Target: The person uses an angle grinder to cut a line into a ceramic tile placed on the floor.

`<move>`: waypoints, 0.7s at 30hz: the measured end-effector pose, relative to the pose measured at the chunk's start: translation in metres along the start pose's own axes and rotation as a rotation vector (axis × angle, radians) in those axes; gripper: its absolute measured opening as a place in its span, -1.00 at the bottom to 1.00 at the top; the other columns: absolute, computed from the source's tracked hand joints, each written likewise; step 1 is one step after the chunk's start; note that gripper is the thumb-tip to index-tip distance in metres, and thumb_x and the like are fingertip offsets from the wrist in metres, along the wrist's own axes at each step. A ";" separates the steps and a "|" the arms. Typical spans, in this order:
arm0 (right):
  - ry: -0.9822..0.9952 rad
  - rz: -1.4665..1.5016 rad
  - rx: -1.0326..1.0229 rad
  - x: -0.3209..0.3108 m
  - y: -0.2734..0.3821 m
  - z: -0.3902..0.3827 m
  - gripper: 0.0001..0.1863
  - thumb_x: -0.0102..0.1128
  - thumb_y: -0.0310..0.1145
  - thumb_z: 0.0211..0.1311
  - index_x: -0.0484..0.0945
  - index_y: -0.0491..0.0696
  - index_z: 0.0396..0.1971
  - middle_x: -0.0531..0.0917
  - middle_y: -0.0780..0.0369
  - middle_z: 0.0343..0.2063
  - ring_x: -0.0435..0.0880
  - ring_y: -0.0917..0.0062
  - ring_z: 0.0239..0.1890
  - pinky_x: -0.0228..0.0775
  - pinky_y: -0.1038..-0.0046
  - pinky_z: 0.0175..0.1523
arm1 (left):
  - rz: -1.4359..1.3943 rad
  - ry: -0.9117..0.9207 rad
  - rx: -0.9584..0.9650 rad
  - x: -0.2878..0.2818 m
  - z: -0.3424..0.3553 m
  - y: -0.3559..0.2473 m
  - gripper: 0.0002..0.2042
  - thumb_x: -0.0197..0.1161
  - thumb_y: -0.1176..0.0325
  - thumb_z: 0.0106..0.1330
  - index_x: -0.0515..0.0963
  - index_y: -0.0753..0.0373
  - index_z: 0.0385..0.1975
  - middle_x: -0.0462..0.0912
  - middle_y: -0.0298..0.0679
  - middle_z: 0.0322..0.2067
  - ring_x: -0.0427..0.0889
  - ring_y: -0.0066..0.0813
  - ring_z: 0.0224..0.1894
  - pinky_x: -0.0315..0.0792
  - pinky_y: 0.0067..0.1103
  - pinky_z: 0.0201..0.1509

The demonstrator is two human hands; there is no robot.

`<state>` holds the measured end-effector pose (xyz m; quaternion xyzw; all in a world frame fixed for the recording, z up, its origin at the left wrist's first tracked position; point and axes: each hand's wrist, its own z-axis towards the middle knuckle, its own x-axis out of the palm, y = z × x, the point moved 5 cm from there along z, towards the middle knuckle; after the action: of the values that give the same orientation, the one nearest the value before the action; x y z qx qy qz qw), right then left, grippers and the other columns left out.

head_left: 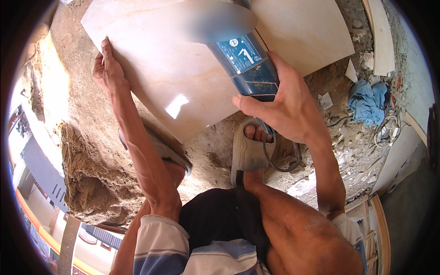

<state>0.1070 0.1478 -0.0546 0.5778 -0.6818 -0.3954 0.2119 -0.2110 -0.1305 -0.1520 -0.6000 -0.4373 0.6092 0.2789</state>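
Note:
A large glossy cream tile [151, 59] lies in front of me on the rough ground, with a bright glint on it. My left hand [110, 68] grips its left edge, thumb on top and fingers partly out of sight. My right hand [286, 101] is wrapped round the rear body of a blue angle grinder [254, 78], which sits over the tile. A grey smear covers the grinder's front, so its disc cannot be made out. To the right of the tool, a dark line separates off another stretch of cream tile [307, 32].
A black power cord [275, 167] loops down beside my sandalled right foot [252, 144]. Rubble and tile chips surround a crumpled blue cloth [366, 101] and a pale cable [387, 133] on the right. A broken earthen edge [91, 183] drops off at left.

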 end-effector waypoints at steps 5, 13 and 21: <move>-0.011 -0.005 -0.027 -0.001 -0.005 -0.005 -0.29 0.72 -0.06 0.13 0.62 -0.20 0.12 0.77 0.15 -0.19 0.77 0.41 -0.19 0.64 0.28 0.02 | 0.078 -0.020 -0.023 0.000 -0.001 -0.003 -0.62 0.60 -0.02 0.46 0.79 0.24 -0.17 0.87 -0.25 -0.36 0.75 -0.50 -0.45 0.72 -0.48 -0.35; -0.007 -0.021 -0.028 0.000 -0.007 0.001 -0.27 0.69 -0.06 0.12 0.61 -0.22 0.15 0.78 0.10 -0.18 0.79 0.35 -0.16 0.65 0.26 0.03 | 0.097 -0.029 -0.039 0.000 -0.003 -0.004 -0.62 0.54 -0.07 0.51 0.83 0.19 -0.21 0.86 -0.31 -0.34 0.74 -0.54 -0.36 0.67 -0.48 -0.28; -0.022 -0.005 -0.033 0.001 -0.006 0.003 -0.29 0.63 -0.11 0.12 0.61 -0.26 0.15 0.81 -0.02 -0.17 0.83 0.20 -0.14 0.68 0.18 0.06 | 0.099 -0.025 -0.032 -0.002 -0.003 -0.004 -0.62 0.54 -0.07 0.50 0.86 0.18 -0.14 0.89 -0.31 -0.28 0.77 -0.54 -0.30 0.70 -0.49 -0.21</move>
<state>0.1080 0.1477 -0.0609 0.5715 -0.6760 -0.4135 0.2130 -0.2091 -0.1296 -0.1475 -0.6174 -0.4202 0.6228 0.2333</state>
